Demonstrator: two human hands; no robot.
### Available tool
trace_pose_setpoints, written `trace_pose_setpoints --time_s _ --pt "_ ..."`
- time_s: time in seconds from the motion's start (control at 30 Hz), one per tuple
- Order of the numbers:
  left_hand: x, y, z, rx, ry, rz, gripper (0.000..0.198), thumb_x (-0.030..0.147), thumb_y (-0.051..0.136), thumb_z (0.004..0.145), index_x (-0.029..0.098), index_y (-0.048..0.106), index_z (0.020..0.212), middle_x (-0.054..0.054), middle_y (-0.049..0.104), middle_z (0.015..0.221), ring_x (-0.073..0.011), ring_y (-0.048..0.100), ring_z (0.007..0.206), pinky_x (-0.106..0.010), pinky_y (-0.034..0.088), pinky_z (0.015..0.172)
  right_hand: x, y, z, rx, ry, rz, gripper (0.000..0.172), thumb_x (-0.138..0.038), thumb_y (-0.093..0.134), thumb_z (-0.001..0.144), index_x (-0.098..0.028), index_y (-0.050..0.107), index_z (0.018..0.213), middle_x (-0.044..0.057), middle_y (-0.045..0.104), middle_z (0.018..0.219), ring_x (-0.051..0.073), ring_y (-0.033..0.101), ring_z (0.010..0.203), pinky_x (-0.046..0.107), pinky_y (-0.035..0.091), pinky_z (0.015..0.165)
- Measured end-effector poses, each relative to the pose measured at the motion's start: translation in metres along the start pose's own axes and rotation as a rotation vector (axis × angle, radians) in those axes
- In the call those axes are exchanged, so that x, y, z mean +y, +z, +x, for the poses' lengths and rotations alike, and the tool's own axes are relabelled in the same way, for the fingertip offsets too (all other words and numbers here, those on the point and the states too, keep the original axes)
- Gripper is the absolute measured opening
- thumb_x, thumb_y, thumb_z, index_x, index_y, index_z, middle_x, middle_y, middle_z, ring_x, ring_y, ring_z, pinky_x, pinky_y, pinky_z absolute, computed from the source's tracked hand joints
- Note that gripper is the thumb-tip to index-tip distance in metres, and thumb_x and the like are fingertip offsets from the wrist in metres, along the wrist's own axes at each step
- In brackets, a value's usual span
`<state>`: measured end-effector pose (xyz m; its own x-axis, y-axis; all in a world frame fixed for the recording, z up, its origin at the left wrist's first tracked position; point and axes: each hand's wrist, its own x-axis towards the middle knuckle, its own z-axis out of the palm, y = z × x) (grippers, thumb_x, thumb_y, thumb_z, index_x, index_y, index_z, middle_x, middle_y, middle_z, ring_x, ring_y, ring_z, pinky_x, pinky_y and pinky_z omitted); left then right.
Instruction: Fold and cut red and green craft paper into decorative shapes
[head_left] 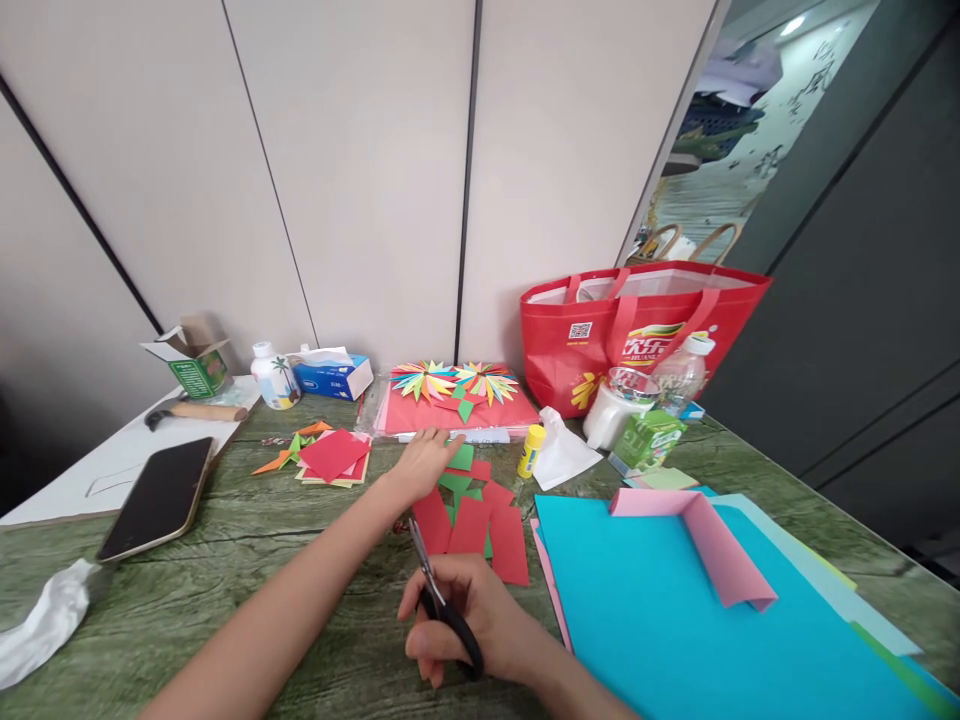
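Observation:
My right hand [465, 625] is closed round black-handled scissors [439, 590], whose blades point up and away from me. My left hand [426, 462] reaches forward over the left edge of a pile of red paper pieces [470, 525] and green paper pieces [461, 457]. Its fingers lie spread near the front edge of a plastic-wrapped red paper pack [405, 412]; whether they touch a piece is unclear. Two multicoloured folded-paper fans [486, 383] rest on the pack. Left of my left hand is a stack of coloured squares [335, 456].
A glue stick [531, 451], a crumpled tissue [562, 450] and a red bag [562, 345] stand beyond the pile. Large blue sheets [645, 600] cover the right side. A phone [159, 498] and a hammer [196, 411] lie left.

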<state>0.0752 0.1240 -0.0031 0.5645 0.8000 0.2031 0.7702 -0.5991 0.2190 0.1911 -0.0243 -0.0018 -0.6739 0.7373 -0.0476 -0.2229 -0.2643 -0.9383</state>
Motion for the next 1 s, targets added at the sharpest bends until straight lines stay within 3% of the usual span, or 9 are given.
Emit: trace_pose_setpoints --time_s 0.17,0.33,0.43,0.5,0.57,0.67,0.77,0.93,1.0 --pt "0.002 -0.01 0.003 0.045 -0.088 -0.079 0.04 -0.002 0.048 0.066 0.015 0.058 0.101 -0.012 0.059 0.094 -0.0257 0.052 0.091 -0.039 0.035 0.083 -0.002 0.001 0.0 0.005 -0.017 0.009 0.039 -0.038 0.077 0.055 -0.014 0.056 0.078 -0.003 0.058 0.053 0.007 0.052 0.041 0.017 0.04 0.04" --pt "0.001 -0.035 -0.015 0.107 -0.19 -0.304 0.008 0.018 0.052 0.073 0.014 0.058 0.073 -0.003 0.058 0.065 -0.0165 0.054 0.062 -0.027 0.041 0.06 -0.003 0.006 0.002 0.076 -0.107 -0.024 0.036 -0.042 0.072 0.061 -0.015 0.054 0.077 -0.004 0.057 0.05 0.008 0.05 0.039 0.019 0.039 0.041" --pt "0.011 -0.061 -0.042 0.157 -0.225 -0.492 0.024 0.033 0.045 0.081 0.013 0.057 0.082 -0.002 0.06 0.07 -0.0132 0.056 0.063 -0.023 0.042 0.057 -0.003 0.005 0.007 0.37 -0.286 0.008 0.037 -0.045 0.07 0.063 -0.017 0.053 0.079 -0.004 0.057 0.053 0.01 0.052 0.046 0.024 0.042 0.049" --pt "0.023 -0.077 -0.062 0.15 -0.266 -0.968 0.028 0.037 0.055 0.075 0.013 0.058 0.089 -0.004 0.062 0.075 -0.0132 0.058 0.065 -0.022 0.043 0.059 -0.003 0.001 0.01 0.613 -0.375 0.002 0.037 -0.045 0.068 0.066 -0.019 0.053 0.086 -0.001 0.059 0.063 0.013 0.056 0.057 0.026 0.045 0.058" --pt "0.038 -0.086 -0.078 0.099 -0.304 -1.245 0.031 0.035 0.06 0.072 0.013 0.059 0.093 -0.006 0.063 0.077 -0.0124 0.058 0.065 -0.022 0.044 0.06 -0.004 -0.006 0.011 0.72 -0.399 -0.017 0.039 -0.044 0.066 0.068 -0.02 0.052 0.095 0.001 0.061 0.076 0.016 0.058 0.069 0.028 0.046 0.065" --pt "0.058 -0.085 -0.09 0.044 -0.371 -1.308 0.028 0.034 0.065 0.068 0.014 0.06 0.088 -0.002 0.062 0.067 -0.0093 0.054 0.052 -0.018 0.04 0.048 -0.004 -0.013 0.009 0.71 -0.39 -0.055 0.04 -0.043 0.067 0.068 -0.019 0.054 0.097 0.001 0.059 0.079 0.016 0.055 0.071 0.028 0.045 0.066" --pt "0.069 -0.082 -0.092 0.02 -0.417 -1.29 0.026 0.033 0.065 0.067 0.015 0.06 0.085 -0.001 0.064 0.063 -0.0115 0.056 0.051 -0.021 0.044 0.048 -0.006 -0.013 0.007 0.713 -0.386 -0.07 0.04 -0.039 0.074 0.06 -0.019 0.057 0.09 -0.001 0.056 0.072 0.015 0.053 0.066 0.026 0.044 0.06" --pt "0.073 -0.082 -0.088 -0.113 -0.347 -1.341 0.026 0.031 0.067 0.065 0.016 0.067 0.087 -0.004 0.068 0.075 -0.0142 0.059 0.059 -0.022 0.046 0.048 -0.011 -0.008 0.006 0.653 -0.423 0.012 0.036 -0.04 0.072 0.063 -0.02 0.055 0.088 0.002 0.059 0.075 0.018 0.055 0.066 0.029 0.046 0.06" --pt "0.072 -0.079 -0.086 -0.101 -0.395 -1.32 0.024 0.031 0.069 0.063 0.015 0.069 0.08 -0.004 0.069 0.072 -0.0141 0.059 0.057 -0.022 0.046 0.048 -0.011 -0.009 0.006 0.663 -0.434 -0.015 0.037 -0.041 0.071 0.064 -0.02 0.055 0.089 0.002 0.059 0.075 0.018 0.055 0.068 0.03 0.046 0.061"
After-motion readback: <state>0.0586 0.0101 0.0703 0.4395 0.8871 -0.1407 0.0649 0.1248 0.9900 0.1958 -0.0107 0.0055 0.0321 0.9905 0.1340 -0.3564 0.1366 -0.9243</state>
